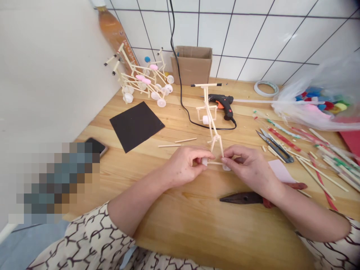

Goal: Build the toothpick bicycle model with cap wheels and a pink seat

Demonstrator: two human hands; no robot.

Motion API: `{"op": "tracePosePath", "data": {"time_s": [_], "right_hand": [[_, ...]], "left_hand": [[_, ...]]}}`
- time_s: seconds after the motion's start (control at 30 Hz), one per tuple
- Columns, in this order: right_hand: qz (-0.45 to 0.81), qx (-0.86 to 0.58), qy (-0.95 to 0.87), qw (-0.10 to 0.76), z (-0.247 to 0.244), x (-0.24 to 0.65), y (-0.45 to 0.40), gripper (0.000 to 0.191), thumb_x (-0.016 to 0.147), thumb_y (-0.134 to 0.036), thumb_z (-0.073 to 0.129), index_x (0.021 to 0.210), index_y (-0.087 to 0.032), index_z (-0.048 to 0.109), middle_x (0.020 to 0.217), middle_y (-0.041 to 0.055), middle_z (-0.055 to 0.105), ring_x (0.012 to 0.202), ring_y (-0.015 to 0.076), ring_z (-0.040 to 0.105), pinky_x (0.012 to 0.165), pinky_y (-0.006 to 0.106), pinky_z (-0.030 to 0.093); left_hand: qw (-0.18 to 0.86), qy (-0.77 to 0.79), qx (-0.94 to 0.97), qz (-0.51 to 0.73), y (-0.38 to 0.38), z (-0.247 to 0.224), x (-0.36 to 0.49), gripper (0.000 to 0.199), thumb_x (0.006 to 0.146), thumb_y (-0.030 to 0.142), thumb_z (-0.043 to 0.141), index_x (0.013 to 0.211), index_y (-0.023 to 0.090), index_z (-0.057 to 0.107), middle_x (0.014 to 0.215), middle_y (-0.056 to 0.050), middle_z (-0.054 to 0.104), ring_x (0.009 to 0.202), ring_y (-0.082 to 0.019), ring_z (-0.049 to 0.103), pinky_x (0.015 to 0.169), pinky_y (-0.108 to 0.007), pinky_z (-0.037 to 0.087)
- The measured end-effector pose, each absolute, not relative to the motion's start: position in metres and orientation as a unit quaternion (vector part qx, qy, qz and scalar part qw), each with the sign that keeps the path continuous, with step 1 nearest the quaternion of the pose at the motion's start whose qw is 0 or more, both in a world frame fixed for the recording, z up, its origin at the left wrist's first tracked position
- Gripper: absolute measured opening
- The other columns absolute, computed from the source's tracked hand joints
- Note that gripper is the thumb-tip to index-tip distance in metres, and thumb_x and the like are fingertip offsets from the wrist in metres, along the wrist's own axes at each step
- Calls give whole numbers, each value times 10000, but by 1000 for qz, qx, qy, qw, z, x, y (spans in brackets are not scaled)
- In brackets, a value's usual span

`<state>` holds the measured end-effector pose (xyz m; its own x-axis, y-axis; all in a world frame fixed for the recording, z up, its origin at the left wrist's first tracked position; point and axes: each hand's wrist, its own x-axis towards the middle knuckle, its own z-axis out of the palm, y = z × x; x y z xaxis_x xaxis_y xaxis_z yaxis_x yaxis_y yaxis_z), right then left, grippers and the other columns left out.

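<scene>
A small tricycle-like frame of pale sticks (211, 122) stands on the wooden table, its black-tipped handlebar pointing away from me. At its near end a thin stick axle runs between two white caps. My left hand (187, 165) pinches the left cap (204, 161) between thumb and fingers. On the other side, my right hand (247, 165) grips the lower right corner of the frame, by the right cap (226, 167), which its fingertips partly hide. Another white cap (205, 120) sits at the frame's far end.
Behind the frame lies a black glue gun (225, 105) with its cable. Finished stick models (140, 78), a bottle (114, 32) and a cardboard box (194, 65) stand at the back. Black sheet (137, 125) and phone (97, 146) lie left; snips (275, 146), pliers (243, 198) and loose sticks right.
</scene>
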<state>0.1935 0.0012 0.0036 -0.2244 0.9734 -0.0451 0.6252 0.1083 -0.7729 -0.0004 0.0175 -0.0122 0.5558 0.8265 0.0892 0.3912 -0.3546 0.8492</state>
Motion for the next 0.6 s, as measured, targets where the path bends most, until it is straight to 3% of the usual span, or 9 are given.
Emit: {"op": "tracePosePath", "data": {"time_s": [0.23, 0.6], "right_hand": [[345, -570, -703, 247, 4, 193, 1, 159, 773, -291, 536, 644, -218, 594, 620, 9, 607, 604, 163, 545, 556, 274, 400], [354, -575, -696, 244, 5, 194, 1, 173, 779, -298, 528, 651, -197, 588, 609, 1, 591, 582, 144, 528, 530, 258, 376]], "left_hand": [[385, 346, 800, 303, 22, -12, 0, 203, 691, 45, 595, 823, 178, 672, 858, -24, 674, 859, -161, 598, 827, -348, 473], [408, 373, 783, 286, 20, -11, 2, 302, 673, -2, 565, 897, 170, 672, 946, -34, 676, 885, -153, 614, 827, -320, 483]]}}
